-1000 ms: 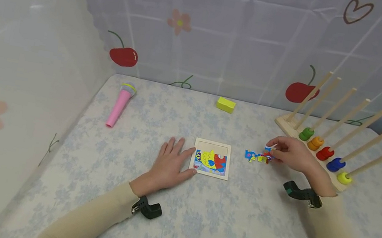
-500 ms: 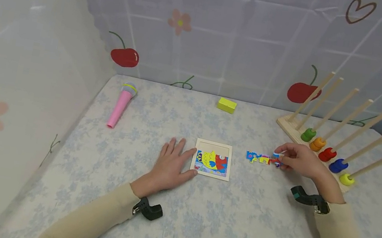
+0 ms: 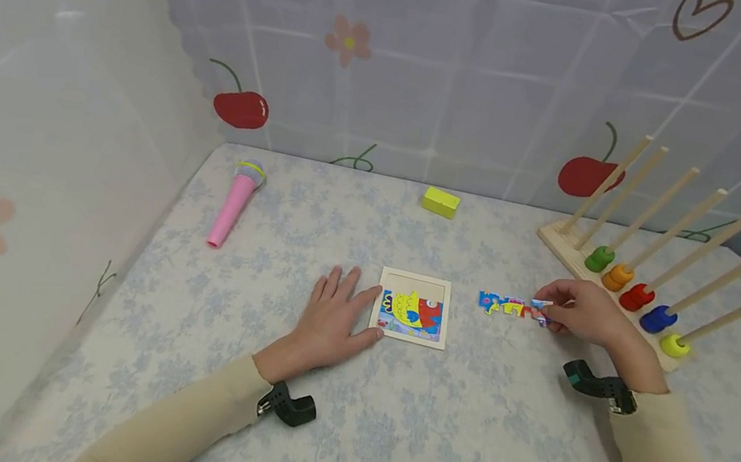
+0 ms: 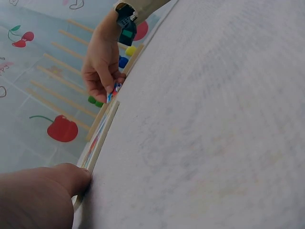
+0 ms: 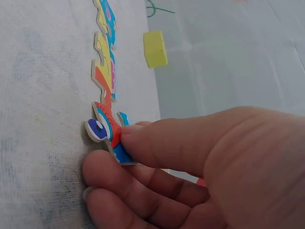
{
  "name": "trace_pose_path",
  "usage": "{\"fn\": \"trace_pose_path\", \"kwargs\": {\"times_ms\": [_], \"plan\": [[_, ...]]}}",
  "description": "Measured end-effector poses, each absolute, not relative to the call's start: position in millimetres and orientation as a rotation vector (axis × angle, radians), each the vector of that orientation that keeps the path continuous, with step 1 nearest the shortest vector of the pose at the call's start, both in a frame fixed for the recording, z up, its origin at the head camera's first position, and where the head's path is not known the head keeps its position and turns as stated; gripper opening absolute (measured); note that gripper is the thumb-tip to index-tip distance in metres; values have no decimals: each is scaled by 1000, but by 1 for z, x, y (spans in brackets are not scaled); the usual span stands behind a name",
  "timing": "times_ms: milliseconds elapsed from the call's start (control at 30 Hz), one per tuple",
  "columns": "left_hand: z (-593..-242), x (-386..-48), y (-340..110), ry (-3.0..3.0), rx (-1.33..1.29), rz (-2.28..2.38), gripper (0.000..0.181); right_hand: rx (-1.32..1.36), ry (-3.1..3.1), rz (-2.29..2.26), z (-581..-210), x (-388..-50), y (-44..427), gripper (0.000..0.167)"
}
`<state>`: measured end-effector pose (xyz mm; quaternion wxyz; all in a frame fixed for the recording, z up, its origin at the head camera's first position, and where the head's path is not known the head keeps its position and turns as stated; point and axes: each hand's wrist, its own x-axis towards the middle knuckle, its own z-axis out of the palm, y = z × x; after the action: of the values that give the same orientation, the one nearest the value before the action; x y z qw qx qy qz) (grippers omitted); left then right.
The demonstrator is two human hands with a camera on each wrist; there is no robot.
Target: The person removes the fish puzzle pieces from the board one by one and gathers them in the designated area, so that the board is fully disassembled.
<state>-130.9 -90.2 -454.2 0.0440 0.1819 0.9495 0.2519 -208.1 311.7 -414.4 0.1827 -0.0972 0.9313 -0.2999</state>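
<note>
One pale floral table [image 3: 312,401] is carrying everything, and the wooden puzzle tray [image 3: 414,286] is lying flat near its middle. To the right of the tray and behind it, a peg rack [image 3: 563,245] is standing with coloured beads on its base. Just left of the tray, the left hand [image 3: 327,328] is resting flat, fingers spread and grasping nothing, its thumb touching the tray's edge; both are staying where they were a second ago. Well to the right of the tray, the right hand [image 3: 581,309] is now sitting farther out than a second ago. Inside the tray, a yellow-and-red fish picture [image 3: 411,315] is filling the near part. Left of and behind the tray, a pink microphone [image 3: 237,202] is lying; straight behind the tray, a yellow block [image 3: 441,202] is resting. Between the tray and the right hand, a row of puzzle pieces [image 3: 501,305] is running, and at its far end from the tray the right thumb and fingers are pinching an eye piece [image 5: 110,126]. Whether it is interlocking with its neighbour, I cannot tell.
</note>
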Motion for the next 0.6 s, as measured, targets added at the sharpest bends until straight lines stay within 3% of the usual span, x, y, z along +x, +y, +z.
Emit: {"fn": "trace_pose_path", "kwargs": {"times_ms": [600], "plan": [[-456, -132, -90, 2903, 546, 754, 64, -248, 2787, -614, -417, -208, 305, 25]]}}
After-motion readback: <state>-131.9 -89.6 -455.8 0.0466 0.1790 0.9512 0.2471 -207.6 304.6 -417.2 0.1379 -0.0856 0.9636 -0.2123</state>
